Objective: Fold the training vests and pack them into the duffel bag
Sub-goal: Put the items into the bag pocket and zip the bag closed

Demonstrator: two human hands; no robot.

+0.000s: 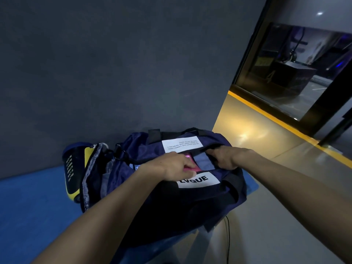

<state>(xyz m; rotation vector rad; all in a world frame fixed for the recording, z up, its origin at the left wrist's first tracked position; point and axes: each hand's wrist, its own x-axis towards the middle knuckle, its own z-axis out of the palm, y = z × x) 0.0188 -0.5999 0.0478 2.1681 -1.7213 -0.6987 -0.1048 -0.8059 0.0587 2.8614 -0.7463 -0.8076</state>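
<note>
Left hand [172, 165] pinches pink vest [187, 162] inside duffel bag [171, 197]; right hand [226, 156] grips the bag's far rim, holding it apart. Risk: vest unfolding (loose pinch) if opening slackens.

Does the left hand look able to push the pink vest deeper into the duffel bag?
Probably yes: the left hand already rests on the pink vest, and the right hand holds the duffel bag opening apart.

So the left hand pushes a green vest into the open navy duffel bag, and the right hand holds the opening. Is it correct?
Not quite: the vest is pink, not green. The head view shows the left hand pushing it into the navy duffel bag while the right hand holds the opening.
</note>
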